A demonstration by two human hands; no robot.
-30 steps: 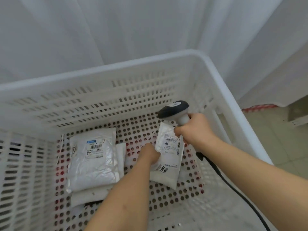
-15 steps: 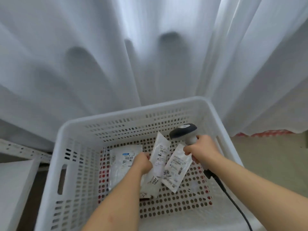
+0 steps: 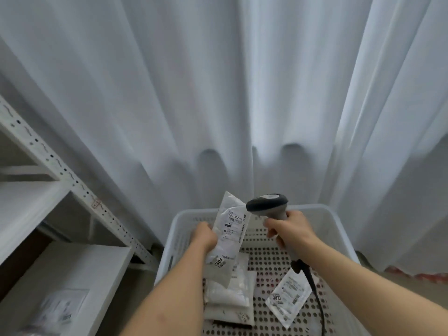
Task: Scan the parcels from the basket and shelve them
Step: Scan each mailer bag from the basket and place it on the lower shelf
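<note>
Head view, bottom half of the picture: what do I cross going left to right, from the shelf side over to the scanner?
Shelf rack → parcel lying on the lower shelf → left hand → held parcel → scanner → right hand → basket, its right rim.

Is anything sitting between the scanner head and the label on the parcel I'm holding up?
Nothing visible. The left hand holds the parcel by its left edge, label uncovered, and the scanner in the right hand sits just beside it with open air between them.
</note>
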